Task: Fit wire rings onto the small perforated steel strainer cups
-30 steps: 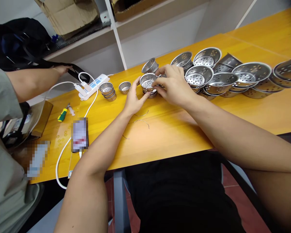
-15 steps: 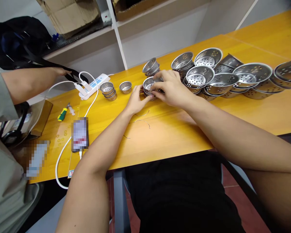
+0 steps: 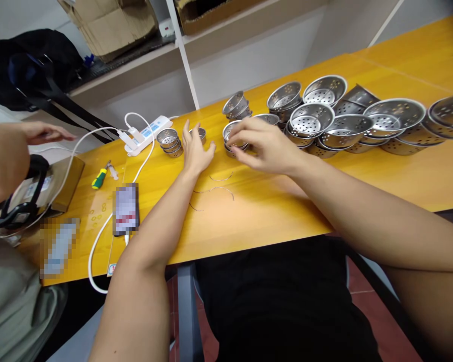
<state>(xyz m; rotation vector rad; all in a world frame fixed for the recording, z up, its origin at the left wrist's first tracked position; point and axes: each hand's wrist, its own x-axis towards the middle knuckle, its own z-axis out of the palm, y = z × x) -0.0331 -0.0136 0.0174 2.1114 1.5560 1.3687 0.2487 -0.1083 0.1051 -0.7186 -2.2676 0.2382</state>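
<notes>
My left hand (image 3: 195,150) lies open over the yellow table (image 3: 272,211), its fingers spread just in front of a single small perforated metal cup (image 3: 201,132). My right hand (image 3: 265,144) hovers with loose fingers beside a short stack of small metal strainer cups (image 3: 231,139) and holds nothing. A second stack of small cups (image 3: 169,142) stands to the left of my left hand. Thin curved wire handles (image 3: 219,184) lie on the table below both hands.
Many larger perforated steel bowls (image 3: 347,120) crowd the table's right. A white power strip (image 3: 145,133) with cable, a green screwdriver (image 3: 98,177) and a phone (image 3: 125,209) lie at left. Another person's arm (image 3: 11,151) reaches in at far left. A shelf holds a black bag (image 3: 33,65).
Both my hands have let go of the small cup stack. My left hand slid left and opened flat; my right drew back slightly. The other person's arm pulled back from the bag.
</notes>
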